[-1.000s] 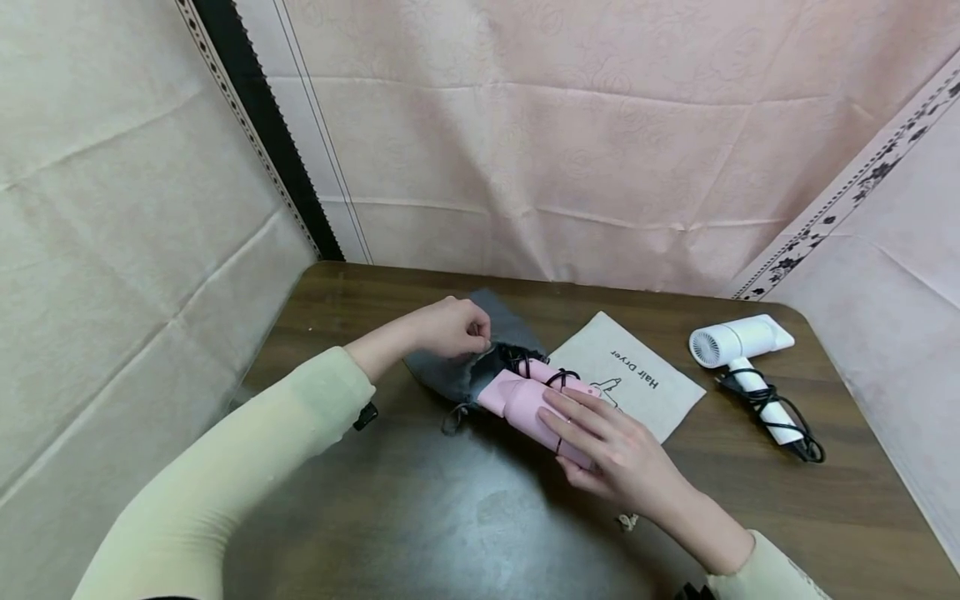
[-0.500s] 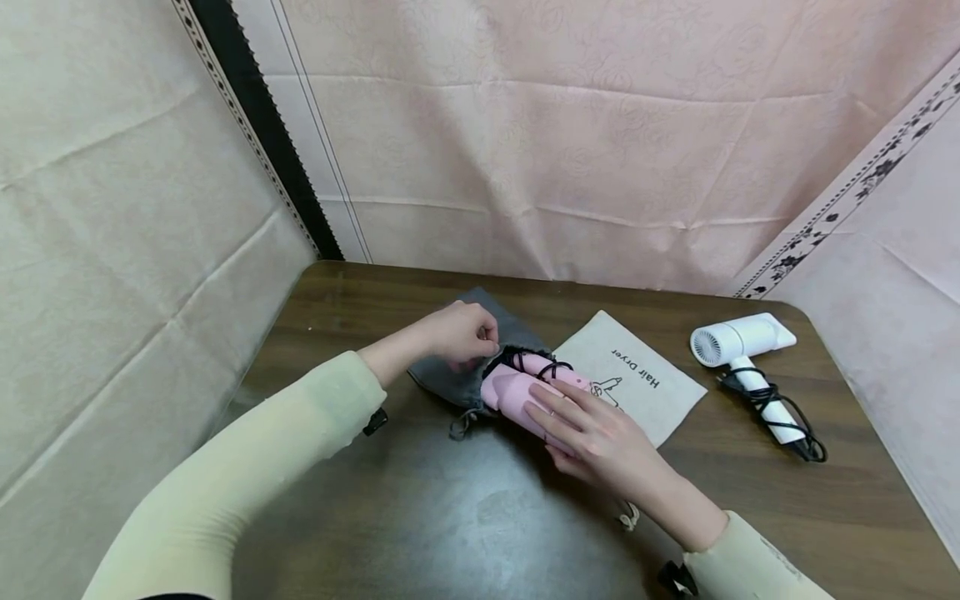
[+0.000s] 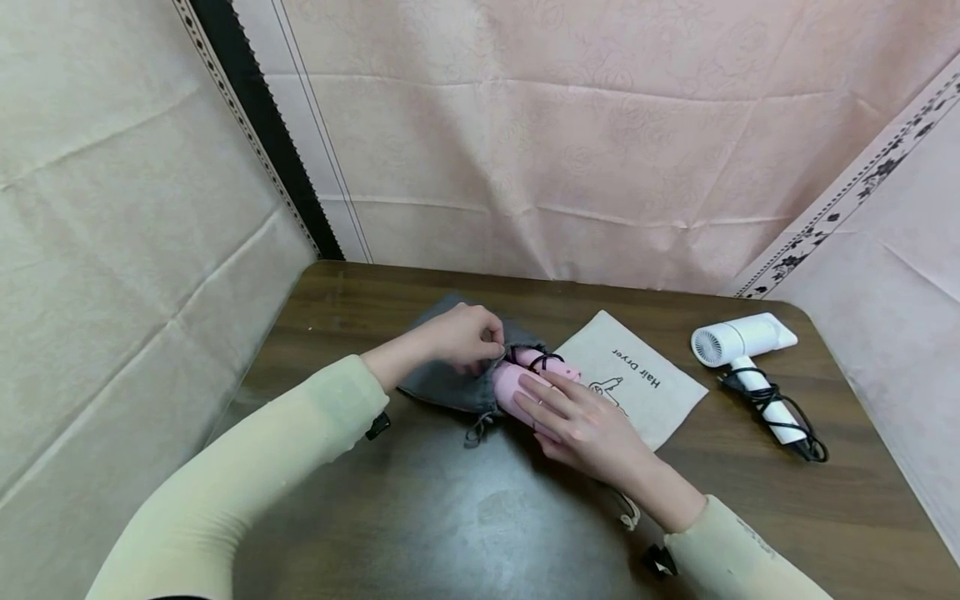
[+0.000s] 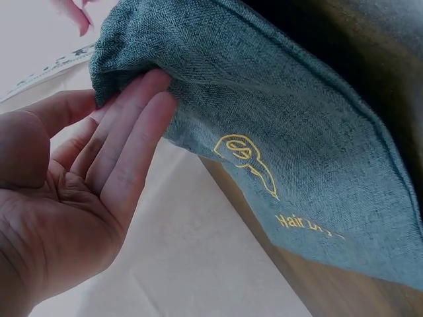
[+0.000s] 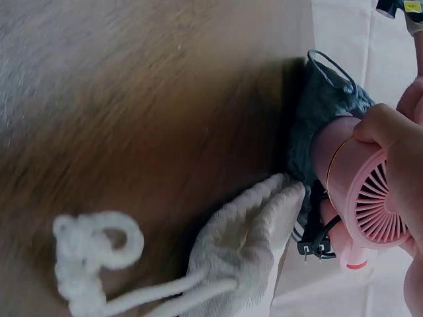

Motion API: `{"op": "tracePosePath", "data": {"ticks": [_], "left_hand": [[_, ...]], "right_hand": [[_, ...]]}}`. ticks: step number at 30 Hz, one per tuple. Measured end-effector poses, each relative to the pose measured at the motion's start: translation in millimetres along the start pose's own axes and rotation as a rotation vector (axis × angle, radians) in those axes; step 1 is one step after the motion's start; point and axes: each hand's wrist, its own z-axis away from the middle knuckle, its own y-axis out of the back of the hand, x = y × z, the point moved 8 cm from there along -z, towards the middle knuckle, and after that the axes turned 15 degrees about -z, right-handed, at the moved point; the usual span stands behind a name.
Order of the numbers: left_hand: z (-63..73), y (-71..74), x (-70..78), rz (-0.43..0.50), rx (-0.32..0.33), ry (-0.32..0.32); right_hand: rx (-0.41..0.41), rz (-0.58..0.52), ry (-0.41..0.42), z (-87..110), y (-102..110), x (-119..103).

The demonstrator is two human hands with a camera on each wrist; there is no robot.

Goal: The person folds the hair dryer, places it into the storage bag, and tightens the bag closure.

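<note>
Pink dryer held by right fingers; left fingers pinch grey bag; white pouch reads "Hair Dryer".

soft light, pale glare on the table; right wrist view blurry.

Tally, one table: mostly pairs.
Hair dryers, 2: pink dryer, white dryer. Drawstring bags, 2: grey bag, cream bag. Black cords, 2: pink dryer's cord, white dryer's cord. Plug in plain view, 1, with 2 prongs. Printed dryer outlines, 2: gold outline on grey bag, black outline on cream bag. Knotted cream drawstring end, 1. Hands, 2: left hand, right hand. Sleeves, 2: left sleeve, right sleeve.
</note>
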Motion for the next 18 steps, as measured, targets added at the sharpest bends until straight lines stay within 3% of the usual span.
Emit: {"op": "tracePosePath", "data": {"ticks": [10, 18], "left_hand": [[0.4, 0.4, 4.3, -0.103, 0.035, -0.015], [2.4, 3.6, 8.6, -0.200, 0.094, -0.054]], "right_hand": [[0.030, 0.004, 0.055, -9.5, -8, -3], [-0.005, 0.034, 0.095, -13.2, -14, -1]]}}
